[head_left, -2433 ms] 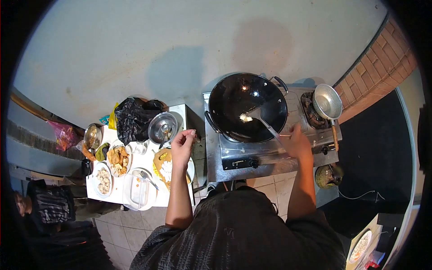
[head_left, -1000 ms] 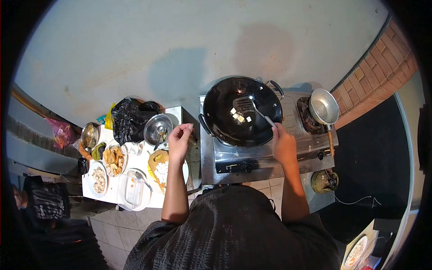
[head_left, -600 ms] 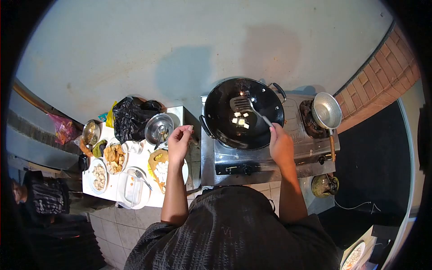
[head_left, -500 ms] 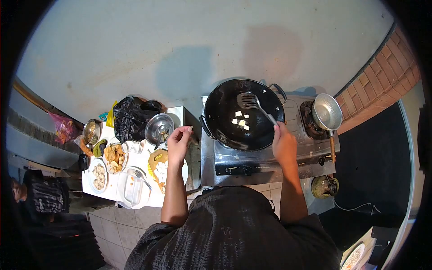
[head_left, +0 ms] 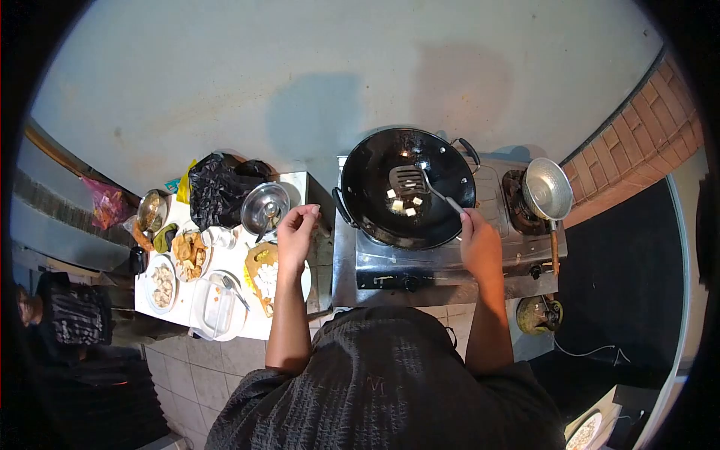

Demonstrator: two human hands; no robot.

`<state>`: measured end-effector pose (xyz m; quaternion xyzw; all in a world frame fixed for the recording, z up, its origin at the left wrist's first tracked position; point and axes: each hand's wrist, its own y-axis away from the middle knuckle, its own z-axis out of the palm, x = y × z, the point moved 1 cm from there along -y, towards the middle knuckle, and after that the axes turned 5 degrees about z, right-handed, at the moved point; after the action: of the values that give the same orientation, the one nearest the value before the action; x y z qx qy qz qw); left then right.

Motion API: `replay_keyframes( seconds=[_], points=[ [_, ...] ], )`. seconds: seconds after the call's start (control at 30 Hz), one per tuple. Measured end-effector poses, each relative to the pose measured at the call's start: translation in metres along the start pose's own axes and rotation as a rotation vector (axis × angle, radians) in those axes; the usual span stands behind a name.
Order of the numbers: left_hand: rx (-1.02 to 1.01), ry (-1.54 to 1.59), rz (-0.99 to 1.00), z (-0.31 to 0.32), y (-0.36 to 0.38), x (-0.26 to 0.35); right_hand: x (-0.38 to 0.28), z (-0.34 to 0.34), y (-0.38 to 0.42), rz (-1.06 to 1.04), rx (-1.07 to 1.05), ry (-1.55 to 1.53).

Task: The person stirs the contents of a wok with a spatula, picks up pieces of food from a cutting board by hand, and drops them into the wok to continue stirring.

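Observation:
My right hand point(head_left: 481, 244) is wrapped round the handle of a slotted spatula point(head_left: 409, 178). The spatula's head is low inside a black wok point(head_left: 375, 217), over several small white cubes point(head_left: 410, 211) lying at the bottom. My left hand point(head_left: 297, 234) is raised left of the wok, thumb and fingers pinched together; whether anything is between them I cannot make out. Below that hand, a wooden cutting board point(head_left: 253, 259) bears more white cubes point(head_left: 266, 279). A metal bowl point(head_left: 253, 206) with a spoon in it stands just beyond the hand.
The wok stands on a steel gas stove point(head_left: 450, 264); a saucepan point(head_left: 546, 187) with a wooden handle occupies the right burner. On the white table are a black plastic bag point(head_left: 214, 193), a plate of fried food point(head_left: 190, 255) and a clear container point(head_left: 214, 309). Another person point(head_left: 71, 311) is at far left.
The spatula head has moved down in the wok, closer to the white cubes, which have shifted a little. My left hand stays pinched in nearly the same place.

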<state>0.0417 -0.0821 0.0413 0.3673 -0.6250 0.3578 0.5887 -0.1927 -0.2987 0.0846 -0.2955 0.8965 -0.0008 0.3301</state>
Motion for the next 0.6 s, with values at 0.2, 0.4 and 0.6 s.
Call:
replay_keyframes(
  seconds=[0.2,0.4,0.6],
  points=[
    [0.000,0.019,0.016,0.002,0.001,-0.001,0.002,0.002,-0.004,0.037,-0.010,0.022],
    [0.004,0.021,0.006,0.001,0.003,-0.003,0.007,0.007,-0.008,0.046,0.053,0.044],
    [0.002,0.025,0.002,0.003,0.002,-0.004,0.014,0.018,-0.018,0.072,0.108,0.091]
  ],
)
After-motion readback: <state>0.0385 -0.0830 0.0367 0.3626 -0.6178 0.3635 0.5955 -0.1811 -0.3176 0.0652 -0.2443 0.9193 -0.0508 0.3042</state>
